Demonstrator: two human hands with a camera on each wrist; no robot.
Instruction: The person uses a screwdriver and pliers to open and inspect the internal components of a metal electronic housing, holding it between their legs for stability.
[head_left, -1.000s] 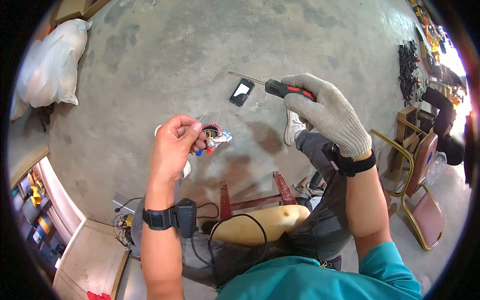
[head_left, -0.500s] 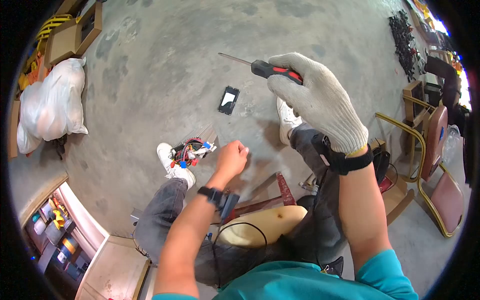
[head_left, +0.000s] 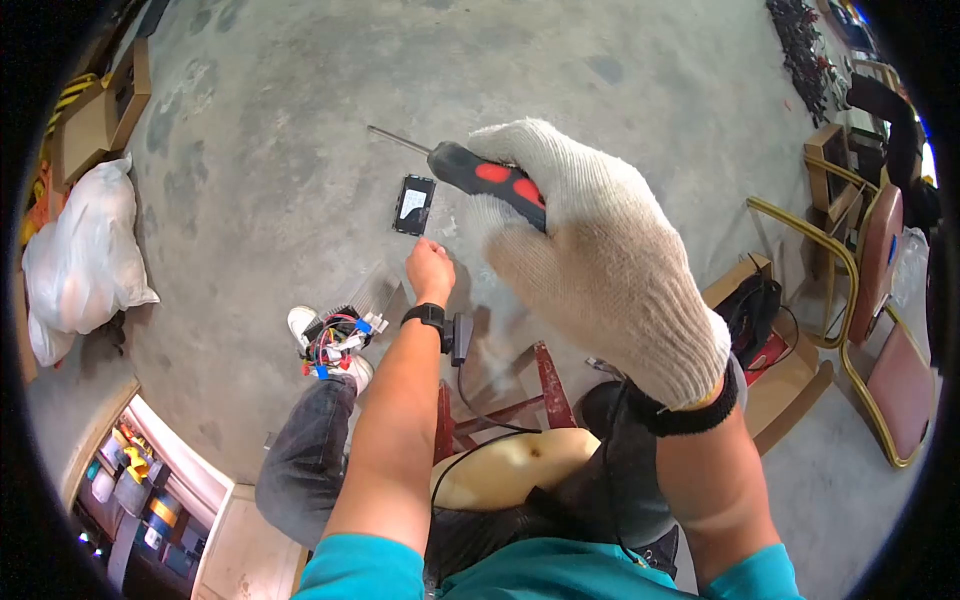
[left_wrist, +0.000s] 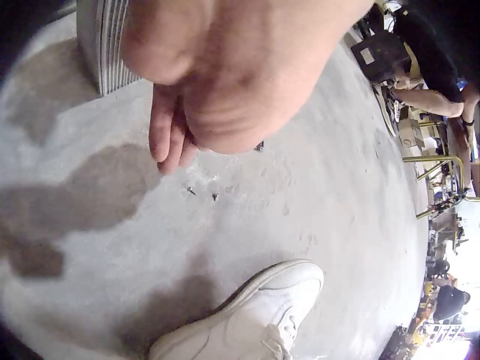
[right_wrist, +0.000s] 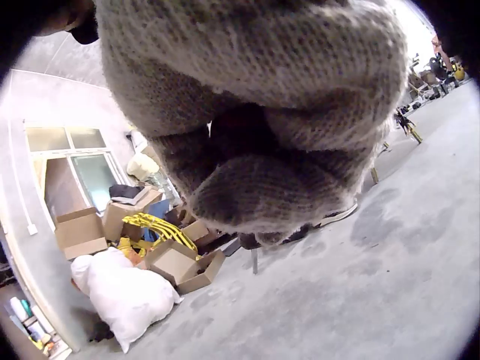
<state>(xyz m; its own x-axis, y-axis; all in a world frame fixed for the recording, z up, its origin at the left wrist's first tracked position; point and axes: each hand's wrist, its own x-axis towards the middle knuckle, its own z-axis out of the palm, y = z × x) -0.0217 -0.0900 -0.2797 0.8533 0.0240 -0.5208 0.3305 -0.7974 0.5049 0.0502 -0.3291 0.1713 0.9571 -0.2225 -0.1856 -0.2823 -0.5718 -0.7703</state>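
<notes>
My gloved right hand [head_left: 610, 250] grips a screwdriver [head_left: 490, 180] by its black and red handle, the shaft pointing to the far left. Just below a flat black rectangular piece with a white label [head_left: 413, 205] on the floor is my bare left hand [head_left: 430, 272]. In the left wrist view its fingers [left_wrist: 161, 127] hang loosely above the concrete, with nothing seen in them. Small dark screws [left_wrist: 215, 197] lie under that hand. A finned metal case [head_left: 378, 293] with a bundle of coloured wires [head_left: 335, 340] stands beside my left shoe.
A white sack [head_left: 85, 260] and an open carton [head_left: 95, 130] stand at the left. On the right are a folding chair [head_left: 885, 290] and a cardboard box [head_left: 790, 390]. A red-legged stool [head_left: 510, 465] is between the knees. My white shoe [left_wrist: 247, 315] shows in the left wrist view.
My left hand has left the wired finned case, which now rests on the floor, and reached forward to the black piece. The right hand, still holding the screwdriver, has moved left.
</notes>
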